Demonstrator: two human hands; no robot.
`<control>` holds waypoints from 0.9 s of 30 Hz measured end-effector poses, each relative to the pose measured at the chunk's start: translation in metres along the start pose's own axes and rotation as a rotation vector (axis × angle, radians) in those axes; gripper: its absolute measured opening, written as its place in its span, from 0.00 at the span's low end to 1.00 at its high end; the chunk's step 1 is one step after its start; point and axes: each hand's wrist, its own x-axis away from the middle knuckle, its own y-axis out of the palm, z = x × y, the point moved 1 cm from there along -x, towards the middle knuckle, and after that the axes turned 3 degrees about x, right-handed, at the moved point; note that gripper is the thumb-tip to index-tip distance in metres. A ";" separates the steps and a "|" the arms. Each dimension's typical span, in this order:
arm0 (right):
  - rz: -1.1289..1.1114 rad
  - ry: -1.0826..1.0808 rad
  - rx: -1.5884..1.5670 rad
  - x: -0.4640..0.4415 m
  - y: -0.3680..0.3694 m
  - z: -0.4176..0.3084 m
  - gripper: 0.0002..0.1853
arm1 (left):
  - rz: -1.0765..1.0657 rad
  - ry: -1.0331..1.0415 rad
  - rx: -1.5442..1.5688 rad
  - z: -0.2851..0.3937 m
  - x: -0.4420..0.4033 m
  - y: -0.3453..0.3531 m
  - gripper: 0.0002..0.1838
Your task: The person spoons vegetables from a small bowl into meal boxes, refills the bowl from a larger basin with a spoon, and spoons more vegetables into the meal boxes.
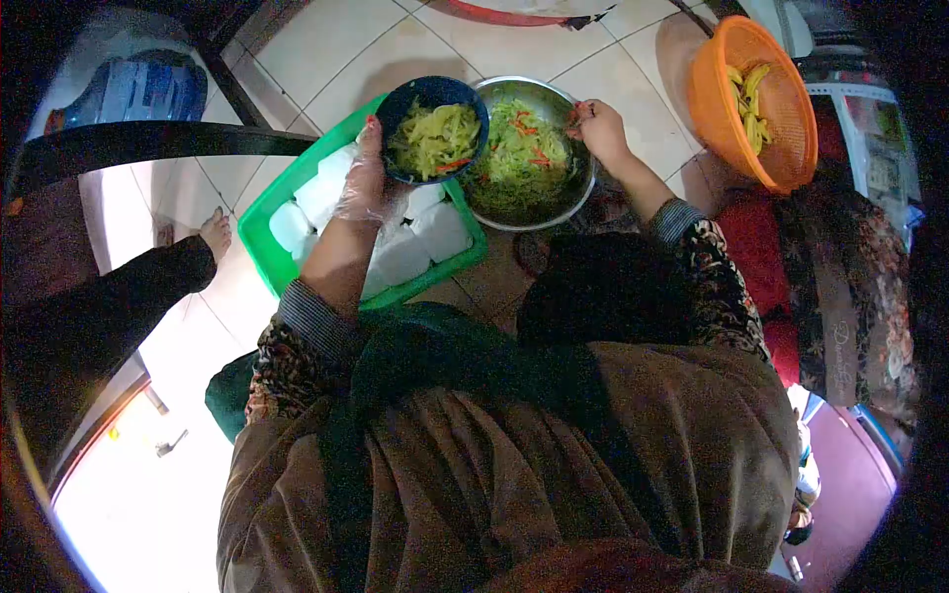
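My left hand (364,183), in what looks like a clear plastic glove, grips the near left rim of a dark blue bowl (397,97). Pale yellow-green vegetable strips (433,138) with a few orange pieces lie in that bowl. It is held above the green tray and beside a steel bowl (539,223). Shredded green vegetables (519,163) with orange strips fill the bottom of the steel bowl. My right hand (601,130) is closed at the right rim of the steel bowl, fingers bent over the edge.
Under my left arm, a green tray (259,232) holds several white box-like blocks (440,232). An orange basket (704,89) with yellow strips stands to the right. Another person's foot (215,234) is on the tiles at left, near a dark bar (237,138).
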 end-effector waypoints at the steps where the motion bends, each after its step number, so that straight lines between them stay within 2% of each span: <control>1: -0.004 0.135 -0.113 -0.001 0.002 -0.003 0.13 | 0.019 -0.003 -0.013 0.001 0.000 0.000 0.32; 2: -0.009 0.273 -0.226 0.001 0.004 -0.005 0.15 | 0.040 -0.009 -0.027 0.002 0.000 -0.001 0.32; 5: -0.043 0.335 -0.323 -0.006 0.006 -0.002 0.14 | 0.028 -0.019 -0.008 0.000 -0.005 -0.005 0.31; 8: -0.052 0.392 -0.627 -0.001 0.000 -0.010 0.13 | 0.059 -0.002 -0.019 0.006 0.005 0.008 0.31; 11: -0.157 0.133 -0.471 0.005 -0.002 -0.007 0.14 | 0.068 0.003 -0.026 0.007 0.002 0.000 0.30; 15: -0.316 0.178 -0.387 0.013 0.010 -0.010 0.14 | 0.060 -0.012 -0.013 0.006 0.002 0.003 0.29; 21: -0.274 0.339 -0.593 0.008 0.003 -0.006 0.12 | 0.037 -0.009 -0.025 0.003 -0.004 -0.007 0.29; 24: -0.272 0.368 -0.647 0.011 -0.005 -0.015 0.13 | 0.120 0.006 -0.053 0.007 0.007 0.007 0.28; 27: -0.271 0.361 -0.617 0.015 -0.013 -0.024 0.14 | 0.106 0.008 -0.066 0.006 0.004 0.005 0.28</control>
